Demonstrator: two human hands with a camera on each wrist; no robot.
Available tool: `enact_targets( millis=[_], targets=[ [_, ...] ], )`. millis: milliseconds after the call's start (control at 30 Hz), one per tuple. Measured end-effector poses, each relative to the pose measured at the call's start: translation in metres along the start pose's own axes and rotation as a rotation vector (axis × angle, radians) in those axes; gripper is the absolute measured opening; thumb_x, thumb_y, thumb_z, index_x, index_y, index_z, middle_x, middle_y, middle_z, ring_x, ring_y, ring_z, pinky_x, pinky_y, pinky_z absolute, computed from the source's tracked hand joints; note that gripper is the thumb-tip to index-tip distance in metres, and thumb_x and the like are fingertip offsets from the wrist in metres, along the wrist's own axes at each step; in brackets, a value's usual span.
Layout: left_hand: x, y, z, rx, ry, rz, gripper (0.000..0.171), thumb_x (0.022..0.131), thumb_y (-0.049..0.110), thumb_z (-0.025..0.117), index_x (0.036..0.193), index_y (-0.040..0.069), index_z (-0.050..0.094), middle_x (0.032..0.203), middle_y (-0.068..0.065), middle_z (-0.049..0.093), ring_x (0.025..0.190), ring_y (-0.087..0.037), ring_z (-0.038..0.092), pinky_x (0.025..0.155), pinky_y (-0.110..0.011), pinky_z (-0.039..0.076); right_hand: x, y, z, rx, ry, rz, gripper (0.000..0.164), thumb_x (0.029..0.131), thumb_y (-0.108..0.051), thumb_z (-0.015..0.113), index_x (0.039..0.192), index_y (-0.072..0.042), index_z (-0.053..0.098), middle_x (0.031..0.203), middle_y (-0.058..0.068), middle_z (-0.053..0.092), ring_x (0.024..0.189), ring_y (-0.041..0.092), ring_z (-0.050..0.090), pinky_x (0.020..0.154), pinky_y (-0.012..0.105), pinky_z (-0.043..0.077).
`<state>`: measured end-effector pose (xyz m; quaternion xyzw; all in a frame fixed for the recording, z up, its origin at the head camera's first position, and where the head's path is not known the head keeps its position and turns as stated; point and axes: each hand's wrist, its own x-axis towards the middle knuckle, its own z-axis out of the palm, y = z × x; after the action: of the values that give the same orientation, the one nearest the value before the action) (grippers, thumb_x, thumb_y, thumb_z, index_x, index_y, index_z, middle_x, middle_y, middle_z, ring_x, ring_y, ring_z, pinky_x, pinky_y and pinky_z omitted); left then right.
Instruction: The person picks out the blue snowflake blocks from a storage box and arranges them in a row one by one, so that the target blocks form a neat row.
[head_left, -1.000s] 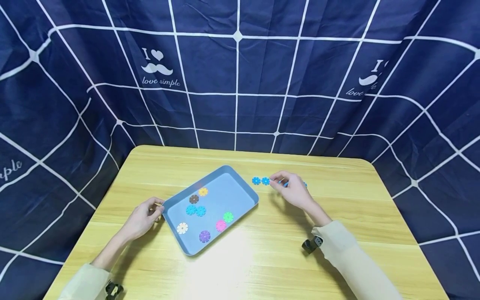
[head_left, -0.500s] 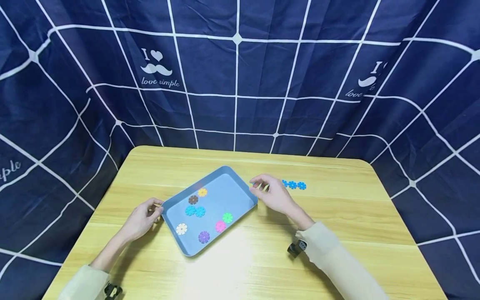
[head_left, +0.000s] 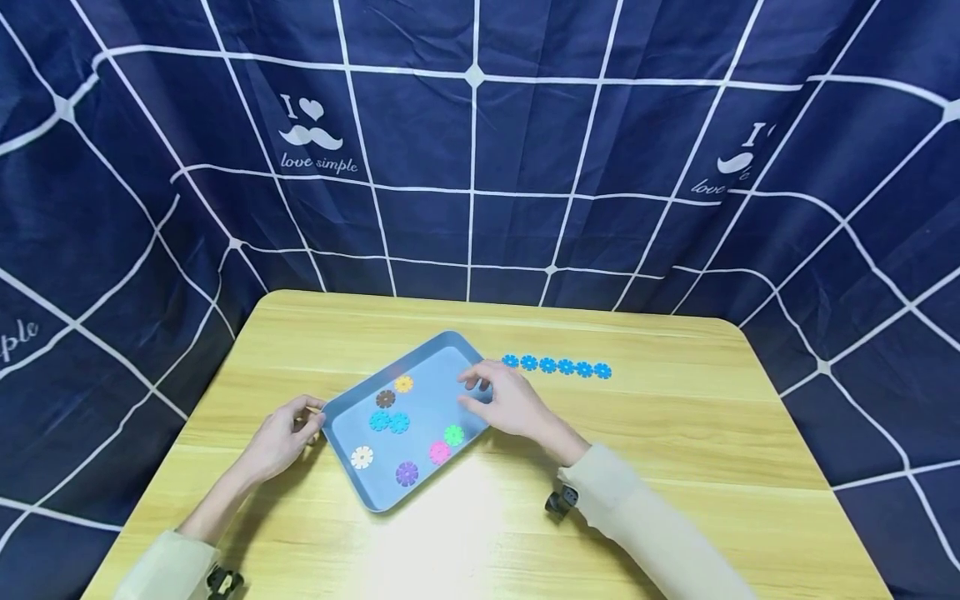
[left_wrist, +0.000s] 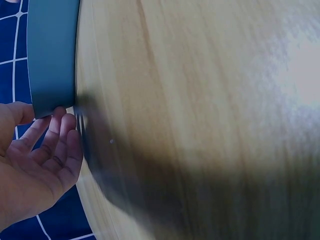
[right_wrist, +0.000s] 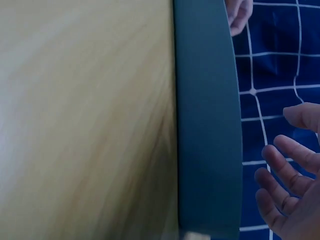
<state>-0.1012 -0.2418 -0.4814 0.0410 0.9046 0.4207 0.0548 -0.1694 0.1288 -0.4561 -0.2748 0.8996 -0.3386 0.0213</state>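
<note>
A shallow blue-grey tray (head_left: 435,467) lies at an angle on the table. In it are two turquoise notched discs (head_left: 389,421), a brown (head_left: 386,398), a yellow (head_left: 404,384), a cream (head_left: 362,457), a purple (head_left: 407,474), a pink (head_left: 439,452) and a green disc (head_left: 453,435). My left hand (head_left: 281,439) grips the tray's left corner, thumb and fingertips on its wall (left_wrist: 52,60). Over the tray's right end hovers my right hand (head_left: 510,404), fingers spread and holding nothing. From the right wrist view, that hand (right_wrist: 295,175) shows bare fingertips beside the tray wall (right_wrist: 207,115).
Behind and right of the tray, several blue notched discs (head_left: 566,367) form a straight row on the wooden table (head_left: 675,467). A dark blue curtain with white grid lines (head_left: 525,142) hangs round the table's back and sides.
My right hand has moved left from the row of blue discs to above the tray, uncovering the whole row. The left hand stays at the tray's corner.
</note>
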Motion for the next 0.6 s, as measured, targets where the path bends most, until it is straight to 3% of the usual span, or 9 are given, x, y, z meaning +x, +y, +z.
enact_targets(
  millis=[100,400,600],
  targets=[
    [0.000,-0.001,0.000,-0.001,0.001,0.005,0.027,0.107,0.010,0.058,0.128,-0.006,0.062,0.089,-0.010,0.070,0.071,-0.011,0.062,0.063,-0.024,0.049,0.004,-0.004,0.008,-0.017,-0.029,-0.020,0.032,0.098,-0.028,0.075,0.125,-0.011,0.074,0.109,0.002,0.074,0.098,0.017,0.066,0.081,0.028,0.050],
    [0.000,0.000,0.000,-0.009,-0.003,0.009,0.026,0.106,0.009,0.058,0.127,-0.006,0.062,0.088,-0.010,0.071,0.070,-0.010,0.062,0.062,-0.024,0.050,0.012,-0.018,0.031,-0.047,-0.097,-0.053,0.033,0.098,-0.033,0.075,0.125,-0.014,0.074,0.110,0.000,0.074,0.101,0.017,0.067,0.087,0.035,0.054],
    [0.000,-0.001,0.000,-0.017,-0.006,0.013,0.026,0.106,0.010,0.058,0.127,-0.006,0.062,0.088,-0.010,0.070,0.070,-0.009,0.062,0.062,-0.024,0.050,0.020,-0.021,0.047,-0.088,-0.121,-0.094,0.033,0.095,-0.033,0.078,0.123,-0.014,0.075,0.107,0.001,0.074,0.101,0.015,0.066,0.090,0.031,0.053]
  ],
)
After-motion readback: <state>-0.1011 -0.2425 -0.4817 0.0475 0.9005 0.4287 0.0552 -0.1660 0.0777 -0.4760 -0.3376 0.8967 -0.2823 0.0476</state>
